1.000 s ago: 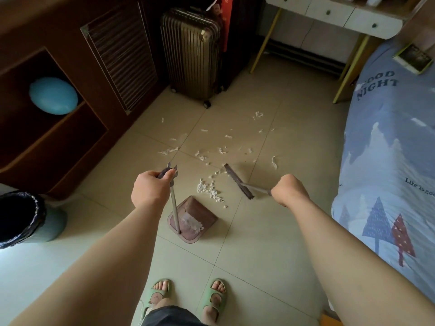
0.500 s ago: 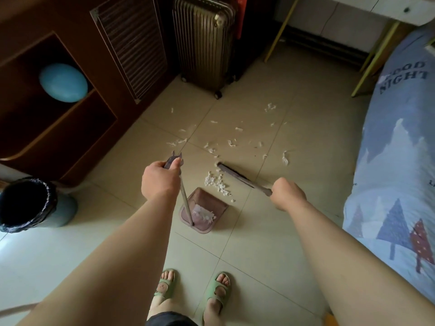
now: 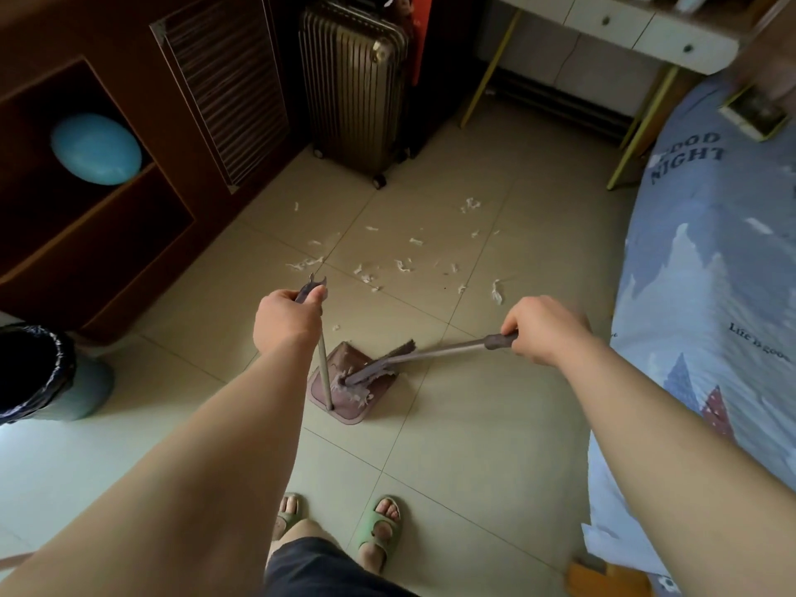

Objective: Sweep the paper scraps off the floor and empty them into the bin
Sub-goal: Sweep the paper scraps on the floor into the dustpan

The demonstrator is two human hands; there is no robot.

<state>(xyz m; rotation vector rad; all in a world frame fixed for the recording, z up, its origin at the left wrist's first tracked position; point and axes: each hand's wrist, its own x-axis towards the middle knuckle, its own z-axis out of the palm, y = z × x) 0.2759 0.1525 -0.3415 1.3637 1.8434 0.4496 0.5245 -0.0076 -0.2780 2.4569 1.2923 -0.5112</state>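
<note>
My left hand [image 3: 285, 320] grips the top of the upright handle of a mauve dustpan [image 3: 351, 407] that rests on the tiled floor in front of my feet. My right hand [image 3: 545, 327] grips the dark handle of a small broom [image 3: 387, 364], whose brush head lies inside the dustpan on a clump of white scraps. Several white paper scraps [image 3: 405, 265] lie scattered on the tiles beyond the pan. The bin [image 3: 51, 372], lined with a dark bag, stands at the left edge.
A brown wooden cabinet [image 3: 129, 234] with a blue ball [image 3: 95, 149] runs along the left. A ribbed suitcase [image 3: 353, 84] stands at the back. A bed [image 3: 710, 295] with a blue cover fills the right side, and a white desk [image 3: 624, 28] with yellow legs is behind it.
The broom swept toward me, carrying the heap of scraps from the floor into the dustpan. My right hand moved right and nearer. The dustpan stayed in place.
</note>
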